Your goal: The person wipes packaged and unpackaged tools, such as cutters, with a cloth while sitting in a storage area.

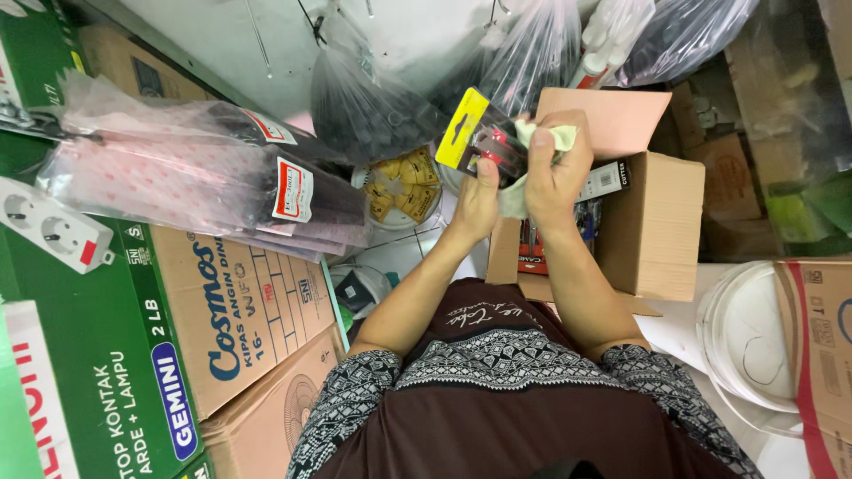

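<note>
Above open box (652, 226), left hand (475, 204) gripping blister pack (484, 137), right hand (555, 173) clutching cloth (555, 136)

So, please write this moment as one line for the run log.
left hand: holds blister pack | right hand: presses pale cloth on it | below: open carton

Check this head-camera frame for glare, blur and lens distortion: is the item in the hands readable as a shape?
Head view: light is even and shadows soft; the plastic bags overhead show glare streaks. Wide-angle bending curves the cartons at the left edge. The blister pack in the left hand is sharp; the right hand with the cloth looks slightly soft.
</note>
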